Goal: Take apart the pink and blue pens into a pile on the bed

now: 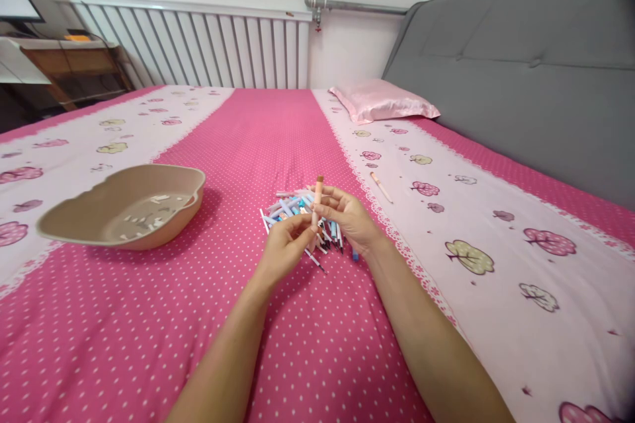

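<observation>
A peach pen (318, 190) with a brown end stands nearly upright between my two hands. My left hand (286, 244) is closed, its thumb and fingers pinching the pen's lower part. Higher up the barrel, my right hand (353, 219) grips the same pen between thumb and fingers. Beneath and behind both hands lies a loose pile of pens (285, 207) in white, lilac, blue and black; my hands hide part of it. Off to the right, a single peach and white pen (381, 186) rests on the bedspread.
A beige plastic basin (119, 180) with small white bits inside stands at the left on the pink bedspread (163, 317). A pink pillow (384, 100) lies at the back right by the grey headboard (516, 79). A white radiator (198, 43) lines the wall.
</observation>
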Tool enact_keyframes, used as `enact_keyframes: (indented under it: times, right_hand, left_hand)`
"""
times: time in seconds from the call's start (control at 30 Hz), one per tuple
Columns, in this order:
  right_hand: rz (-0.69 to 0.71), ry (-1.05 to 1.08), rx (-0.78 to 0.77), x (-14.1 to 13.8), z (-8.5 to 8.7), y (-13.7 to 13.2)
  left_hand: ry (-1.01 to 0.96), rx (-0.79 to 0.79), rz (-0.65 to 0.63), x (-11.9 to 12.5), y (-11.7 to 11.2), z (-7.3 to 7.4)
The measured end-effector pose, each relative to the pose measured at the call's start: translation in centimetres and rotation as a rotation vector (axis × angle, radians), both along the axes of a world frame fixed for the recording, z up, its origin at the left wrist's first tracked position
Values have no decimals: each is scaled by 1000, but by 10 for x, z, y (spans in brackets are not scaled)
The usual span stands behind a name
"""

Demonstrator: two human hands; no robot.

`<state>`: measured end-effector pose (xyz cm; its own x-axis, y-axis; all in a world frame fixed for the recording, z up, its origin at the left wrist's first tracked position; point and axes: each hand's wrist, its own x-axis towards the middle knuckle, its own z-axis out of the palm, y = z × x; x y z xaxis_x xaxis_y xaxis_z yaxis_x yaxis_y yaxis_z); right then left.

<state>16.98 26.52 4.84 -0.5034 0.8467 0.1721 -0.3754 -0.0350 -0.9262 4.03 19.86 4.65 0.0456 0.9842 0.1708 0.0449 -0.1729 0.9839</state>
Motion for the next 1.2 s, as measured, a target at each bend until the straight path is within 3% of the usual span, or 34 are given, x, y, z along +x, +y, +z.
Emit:
enact_keyframes:
  times: [0.13,0.37,0.8,1.03,1.2]
  right_hand:
    - [-14,7,12,-1,3,-2]
    - [133,6,-12,2,6,-4]
    - [8,33,-15,-1,3,-2]
    - [132,7,-15,3,6,-4]
    - [97,2,-11,2,1,-1]
  left_hand:
    - [-5,-6,-6,0,0,1]
    - [-27,-30,-10,-2,1,-2]
    - [21,-4,-13,-3,1,-3]
    - [0,-29,-10,-3,1,-2]
    - [-13,-20,-5,-2,1,-1]
